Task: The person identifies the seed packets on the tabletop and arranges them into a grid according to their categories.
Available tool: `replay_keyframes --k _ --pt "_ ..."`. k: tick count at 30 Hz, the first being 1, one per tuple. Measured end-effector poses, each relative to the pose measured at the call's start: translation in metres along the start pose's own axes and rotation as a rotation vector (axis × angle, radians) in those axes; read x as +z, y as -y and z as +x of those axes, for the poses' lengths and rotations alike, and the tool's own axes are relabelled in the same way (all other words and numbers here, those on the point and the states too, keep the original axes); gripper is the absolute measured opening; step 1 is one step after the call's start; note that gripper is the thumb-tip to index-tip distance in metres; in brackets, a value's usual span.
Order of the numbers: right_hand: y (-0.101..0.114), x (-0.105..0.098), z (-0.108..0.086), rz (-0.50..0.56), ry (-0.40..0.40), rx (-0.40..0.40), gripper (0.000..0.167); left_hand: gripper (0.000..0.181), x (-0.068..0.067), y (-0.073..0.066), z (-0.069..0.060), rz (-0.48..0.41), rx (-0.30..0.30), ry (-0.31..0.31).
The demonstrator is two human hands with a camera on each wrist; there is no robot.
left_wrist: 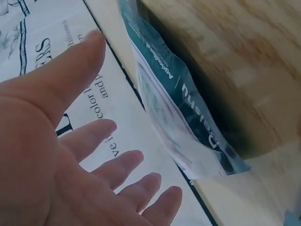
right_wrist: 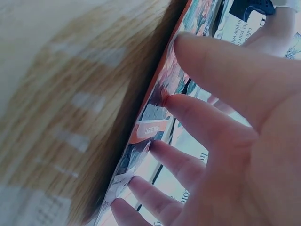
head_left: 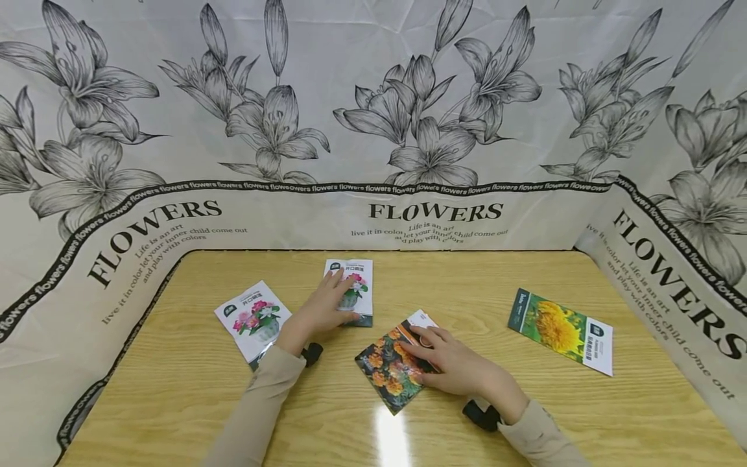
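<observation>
My left hand [head_left: 321,306] is over a seed packet [head_left: 360,280] with pink flowers in a pot, covering part of it. In the left wrist view, its fingers [left_wrist: 123,162] are spread and loosely extended, with the dark-teal-edged packet [left_wrist: 188,108] beyond them and a gap between. My right hand [head_left: 452,363] lies on the upper right part of a tilted seed packet [head_left: 386,373] printed with orange marigolds. Up close, its fingertips [right_wrist: 160,148] touch the marigold packet's printed face with the fingers nearly straight.
Another pink-flower seed packet [head_left: 248,318] lies to the left, partly behind the left wrist. A yellow-flower packet [head_left: 554,327] lies slanted at the right. The wooden table [head_left: 327,421] is bordered by a white cloth screen [head_left: 315,220] printed with flowers.
</observation>
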State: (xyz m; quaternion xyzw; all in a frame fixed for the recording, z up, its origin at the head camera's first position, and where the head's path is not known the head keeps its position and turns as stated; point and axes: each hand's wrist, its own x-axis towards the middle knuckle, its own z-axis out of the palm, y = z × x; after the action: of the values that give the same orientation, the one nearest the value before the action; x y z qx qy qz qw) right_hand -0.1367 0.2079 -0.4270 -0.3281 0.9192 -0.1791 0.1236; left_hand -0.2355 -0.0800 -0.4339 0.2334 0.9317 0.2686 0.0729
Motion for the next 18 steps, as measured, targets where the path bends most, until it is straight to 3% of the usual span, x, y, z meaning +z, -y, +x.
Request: replay_keyframes --k 11,18 --pt "0.006 -0.006 0.0 0.045 0.041 0.023 0.056 0.086 0.011 0.005 0.008 -0.091 -0.059 0.049" --pt "0.005 -0.006 -0.001 0.044 0.042 0.021 0.056 0.084 0.012 0.005 0.011 -0.088 -0.061 0.05"
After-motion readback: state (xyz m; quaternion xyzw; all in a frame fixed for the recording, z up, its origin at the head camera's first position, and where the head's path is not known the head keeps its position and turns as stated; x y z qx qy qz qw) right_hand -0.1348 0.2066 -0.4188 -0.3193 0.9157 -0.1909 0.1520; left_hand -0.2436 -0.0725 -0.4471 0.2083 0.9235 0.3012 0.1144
